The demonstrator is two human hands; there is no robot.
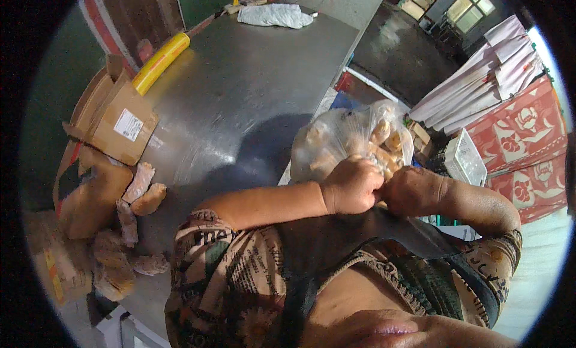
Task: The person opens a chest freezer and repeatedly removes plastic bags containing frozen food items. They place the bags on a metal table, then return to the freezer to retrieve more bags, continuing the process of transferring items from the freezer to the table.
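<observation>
A clear plastic bag [346, 132] bulges with several tan, rounded pieces [381, 131] that look like food. It is just beyond the edge of the metal-topped table [252, 73]. My left hand [353, 184] is closed in a fist on the bag's gathered upper part. Close against it, my right hand [411, 193] grips the same gathered plastic. The fingertips of both hands are hidden, and so is the bag's mouth between them.
On the table's left lie a cardboard box [119, 116] with a label, a yellow roll [162, 62] and several tan, partly wrapped pieces [150, 198]. A white bundle [274, 15] rests at the far end. Right stand a white plastic basket [465, 159] and hanging red patterned cloth [524, 127].
</observation>
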